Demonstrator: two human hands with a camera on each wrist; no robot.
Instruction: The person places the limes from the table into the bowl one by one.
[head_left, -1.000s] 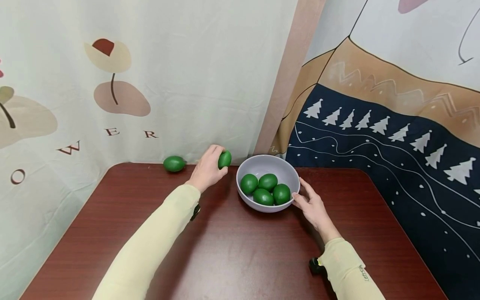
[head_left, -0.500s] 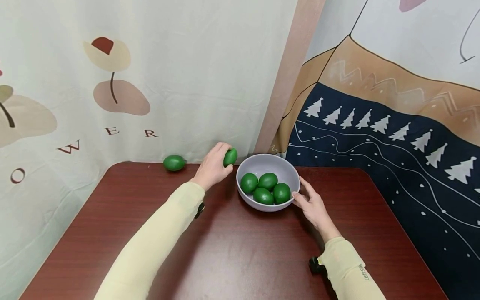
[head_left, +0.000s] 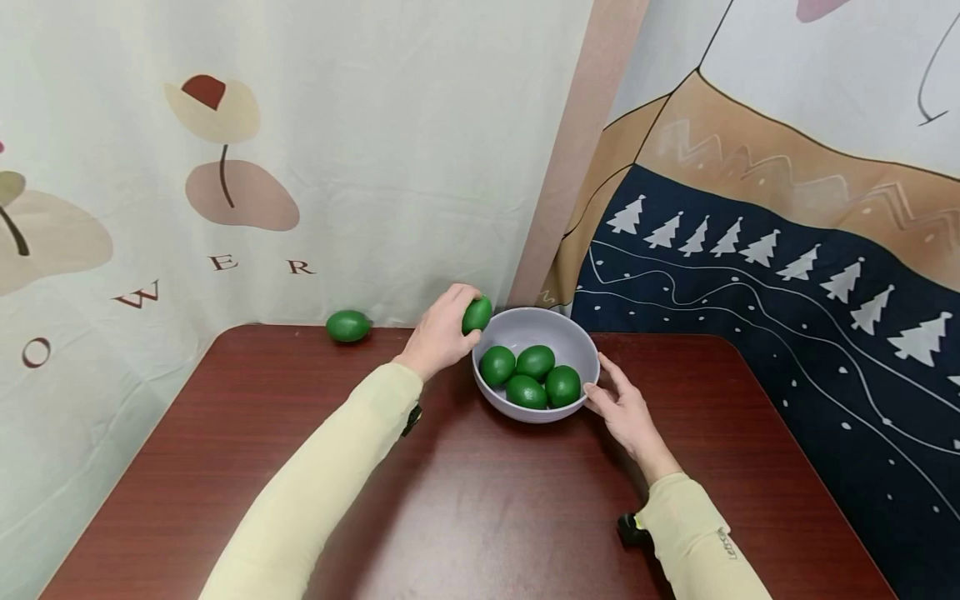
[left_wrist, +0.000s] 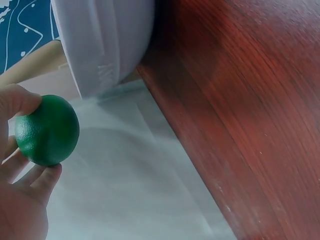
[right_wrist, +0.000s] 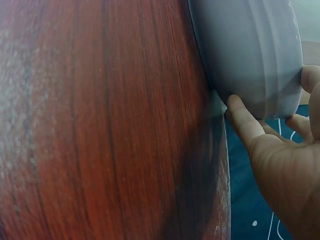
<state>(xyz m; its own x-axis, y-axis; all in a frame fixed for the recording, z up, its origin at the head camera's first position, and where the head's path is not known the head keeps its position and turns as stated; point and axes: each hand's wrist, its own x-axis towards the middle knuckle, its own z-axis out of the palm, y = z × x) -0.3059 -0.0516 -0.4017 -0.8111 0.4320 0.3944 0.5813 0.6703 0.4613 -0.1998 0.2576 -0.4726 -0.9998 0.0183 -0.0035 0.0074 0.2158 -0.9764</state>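
My left hand (head_left: 441, 332) pinches a green lime (head_left: 477, 314) between thumb and fingertips, at the left rim of a grey-lilac bowl (head_left: 538, 323). In the left wrist view the held lime (left_wrist: 47, 131) is beside the bowl's outer wall (left_wrist: 107, 45), thumb on one side and fingertips on the other. Several limes (head_left: 527, 392) lie inside the bowl. My right hand (head_left: 628, 418) holds the bowl's right side, thumb by the rim and fingers along the outer wall. The right wrist view shows fingertips (right_wrist: 234, 100) against the bowl (right_wrist: 250, 55) low down.
Another lime (head_left: 348, 326) lies on the brown table (head_left: 480, 500) near its back edge, left of my left hand. A pale curtain (head_left: 390, 167) hangs behind the table, and a dark blue cloth with trees (head_left: 750, 300) hangs at the right.
My left hand has carried its lime rightward, from left of the bowl up to its rim. The right hand and the bowl have stayed in place.
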